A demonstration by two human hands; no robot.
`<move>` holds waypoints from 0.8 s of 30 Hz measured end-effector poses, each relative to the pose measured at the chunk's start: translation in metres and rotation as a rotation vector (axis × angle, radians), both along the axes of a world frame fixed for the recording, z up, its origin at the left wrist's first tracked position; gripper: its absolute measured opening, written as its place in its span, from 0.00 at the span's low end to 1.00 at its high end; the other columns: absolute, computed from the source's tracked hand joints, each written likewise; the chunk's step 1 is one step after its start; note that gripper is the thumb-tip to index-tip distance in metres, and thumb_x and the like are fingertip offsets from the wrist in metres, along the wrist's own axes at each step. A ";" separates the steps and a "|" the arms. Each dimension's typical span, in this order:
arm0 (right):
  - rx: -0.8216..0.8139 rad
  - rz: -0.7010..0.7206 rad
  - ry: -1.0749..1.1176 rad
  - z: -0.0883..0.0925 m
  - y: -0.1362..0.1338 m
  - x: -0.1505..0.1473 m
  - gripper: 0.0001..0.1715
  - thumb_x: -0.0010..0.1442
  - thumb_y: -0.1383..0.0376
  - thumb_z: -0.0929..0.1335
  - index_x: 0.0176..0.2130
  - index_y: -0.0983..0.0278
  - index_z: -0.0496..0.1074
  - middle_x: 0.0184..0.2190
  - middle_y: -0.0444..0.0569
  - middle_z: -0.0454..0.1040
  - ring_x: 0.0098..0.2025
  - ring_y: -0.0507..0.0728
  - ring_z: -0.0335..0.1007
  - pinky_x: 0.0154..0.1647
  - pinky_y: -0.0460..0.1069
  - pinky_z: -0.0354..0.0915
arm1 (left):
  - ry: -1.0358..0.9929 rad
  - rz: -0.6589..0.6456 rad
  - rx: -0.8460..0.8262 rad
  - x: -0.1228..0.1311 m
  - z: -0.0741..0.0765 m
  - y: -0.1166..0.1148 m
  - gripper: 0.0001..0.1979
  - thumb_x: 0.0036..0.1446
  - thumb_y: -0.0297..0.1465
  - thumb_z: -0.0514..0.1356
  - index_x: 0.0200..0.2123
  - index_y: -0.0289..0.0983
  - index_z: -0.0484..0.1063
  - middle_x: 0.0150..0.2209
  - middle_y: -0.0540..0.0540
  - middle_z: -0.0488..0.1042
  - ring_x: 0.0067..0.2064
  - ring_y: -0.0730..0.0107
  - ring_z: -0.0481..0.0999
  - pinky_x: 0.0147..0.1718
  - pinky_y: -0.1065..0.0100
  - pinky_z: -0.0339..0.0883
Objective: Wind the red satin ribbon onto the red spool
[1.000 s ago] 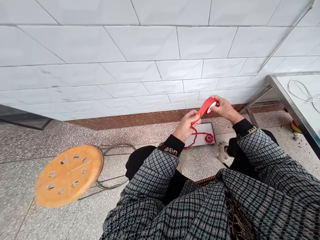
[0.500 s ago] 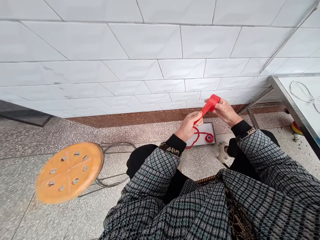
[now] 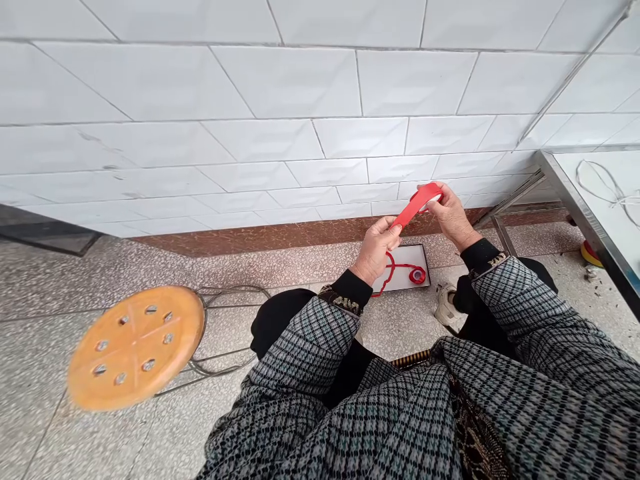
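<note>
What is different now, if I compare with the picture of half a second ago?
The red roll has turned in the right hand; its white core, hidden then, now partly shows. Nothing was visibly taken or let go. The left hand still pinches the red strip; box and stool stayed put.

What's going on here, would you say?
The person's right hand holds a red roll, while the left hand grips the flat red band running from it. Below, a shallow box sits on the floor with a smaller red roll inside, and a red strand loops down below the left hand.
</note>
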State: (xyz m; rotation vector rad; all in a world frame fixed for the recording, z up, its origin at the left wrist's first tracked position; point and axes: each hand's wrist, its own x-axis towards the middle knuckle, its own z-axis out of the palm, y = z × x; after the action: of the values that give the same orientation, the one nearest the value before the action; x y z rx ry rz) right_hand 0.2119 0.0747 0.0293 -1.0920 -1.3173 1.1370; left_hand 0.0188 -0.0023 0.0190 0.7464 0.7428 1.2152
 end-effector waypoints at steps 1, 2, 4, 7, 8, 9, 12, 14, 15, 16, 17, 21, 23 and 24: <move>0.003 0.009 -0.009 0.002 -0.001 0.000 0.24 0.48 0.62 0.73 0.47 0.57 0.73 0.49 0.49 0.82 0.49 0.62 0.73 0.49 0.55 0.74 | 0.004 0.003 -0.012 -0.002 0.001 0.001 0.15 0.52 0.39 0.75 0.34 0.39 0.74 0.18 0.63 0.47 0.20 0.81 0.47 0.33 0.67 0.63; 0.003 0.023 -0.012 0.004 -0.002 0.000 0.23 0.48 0.61 0.73 0.47 0.57 0.73 0.49 0.50 0.82 0.47 0.61 0.73 0.49 0.55 0.74 | 0.003 0.008 -0.023 -0.005 0.001 0.001 0.15 0.53 0.38 0.74 0.33 0.39 0.73 0.18 0.63 0.47 0.20 0.81 0.48 0.36 0.67 0.67; -0.003 0.058 0.014 0.007 -0.003 0.000 0.23 0.49 0.61 0.74 0.46 0.57 0.73 0.49 0.49 0.82 0.44 0.59 0.72 0.47 0.54 0.73 | -0.010 0.013 -0.036 -0.008 0.002 0.002 0.16 0.53 0.37 0.74 0.31 0.40 0.70 0.18 0.63 0.46 0.20 0.81 0.49 0.40 0.65 0.70; -0.029 0.105 0.100 0.009 -0.005 -0.002 0.23 0.49 0.59 0.76 0.46 0.57 0.73 0.49 0.49 0.81 0.38 0.56 0.70 0.42 0.52 0.71 | -0.044 -0.002 -0.025 -0.008 0.003 0.001 0.19 0.53 0.37 0.75 0.29 0.40 0.66 0.17 0.63 0.46 0.20 0.81 0.49 0.41 0.66 0.71; -0.039 0.113 0.126 0.009 -0.006 -0.003 0.23 0.49 0.58 0.76 0.45 0.57 0.73 0.49 0.49 0.81 0.37 0.55 0.69 0.41 0.51 0.70 | -0.061 -0.005 -0.014 -0.007 0.003 0.001 0.20 0.54 0.38 0.75 0.29 0.40 0.66 0.17 0.63 0.46 0.20 0.81 0.49 0.41 0.66 0.71; -0.046 0.116 0.147 0.009 -0.006 -0.004 0.24 0.49 0.57 0.77 0.45 0.57 0.73 0.50 0.50 0.81 0.37 0.55 0.68 0.40 0.51 0.69 | -0.082 -0.003 0.000 -0.006 0.003 0.000 0.21 0.54 0.40 0.75 0.28 0.40 0.66 0.17 0.63 0.47 0.20 0.81 0.50 0.41 0.66 0.71; -0.086 0.118 0.203 0.009 -0.009 -0.008 0.27 0.48 0.54 0.79 0.45 0.58 0.73 0.53 0.51 0.81 0.37 0.55 0.67 0.38 0.50 0.69 | -0.125 0.020 0.029 -0.002 0.002 -0.001 0.24 0.56 0.47 0.75 0.28 0.40 0.66 0.17 0.62 0.48 0.20 0.81 0.51 0.41 0.66 0.71; -0.122 0.142 0.270 0.010 -0.013 -0.011 0.30 0.47 0.51 0.81 0.45 0.58 0.74 0.54 0.52 0.81 0.37 0.55 0.68 0.39 0.50 0.71 | -0.107 0.027 0.041 0.000 0.000 0.000 0.25 0.55 0.48 0.75 0.29 0.40 0.66 0.17 0.62 0.49 0.20 0.81 0.51 0.40 0.67 0.71; -0.136 0.163 0.317 0.010 -0.015 -0.012 0.31 0.46 0.50 0.82 0.45 0.57 0.74 0.55 0.51 0.81 0.38 0.55 0.69 0.40 0.50 0.72 | -0.088 0.025 0.053 0.001 -0.001 0.000 0.25 0.55 0.49 0.76 0.29 0.40 0.66 0.18 0.62 0.49 0.20 0.81 0.51 0.39 0.67 0.70; -0.147 0.189 0.370 0.010 -0.017 -0.014 0.31 0.46 0.50 0.83 0.45 0.57 0.74 0.56 0.51 0.81 0.39 0.55 0.70 0.41 0.50 0.73 | -0.068 0.021 0.070 0.002 -0.002 0.001 0.25 0.54 0.49 0.76 0.29 0.40 0.66 0.18 0.62 0.51 0.20 0.81 0.52 0.37 0.69 0.69; -0.158 0.218 0.422 0.009 -0.020 -0.015 0.32 0.46 0.50 0.84 0.45 0.57 0.74 0.57 0.50 0.81 0.40 0.55 0.71 0.42 0.50 0.74 | -0.049 0.018 0.093 0.003 -0.004 0.001 0.26 0.53 0.49 0.76 0.29 0.40 0.66 0.19 0.61 0.53 0.20 0.81 0.52 0.34 0.70 0.67; -0.250 0.313 0.565 0.001 -0.028 -0.021 0.27 0.49 0.55 0.83 0.45 0.56 0.75 0.58 0.47 0.81 0.43 0.55 0.76 0.42 0.48 0.76 | 0.067 0.052 0.203 0.007 -0.012 0.006 0.26 0.54 0.49 0.75 0.30 0.40 0.65 0.21 0.59 0.59 0.22 0.81 0.55 0.27 0.72 0.58; -0.316 0.344 0.603 -0.005 -0.032 -0.024 0.23 0.52 0.58 0.82 0.45 0.56 0.76 0.58 0.49 0.82 0.47 0.57 0.78 0.43 0.49 0.77 | 0.158 0.088 0.268 0.008 -0.015 0.008 0.22 0.56 0.48 0.73 0.33 0.40 0.68 0.24 0.57 0.68 0.24 0.78 0.63 0.29 0.71 0.62; -0.349 0.353 0.616 -0.007 -0.033 -0.026 0.21 0.54 0.58 0.81 0.45 0.57 0.76 0.58 0.50 0.82 0.50 0.57 0.78 0.44 0.49 0.78 | 0.208 0.103 0.301 0.008 -0.015 0.009 0.19 0.57 0.46 0.72 0.37 0.40 0.71 0.28 0.54 0.74 0.27 0.76 0.69 0.32 0.70 0.66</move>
State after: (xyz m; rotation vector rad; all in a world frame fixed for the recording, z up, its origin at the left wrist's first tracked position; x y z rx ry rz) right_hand 0.1863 0.0412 0.0223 -0.6603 -0.8499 1.8410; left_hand 0.0267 0.0063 0.0040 1.1064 0.7840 1.3737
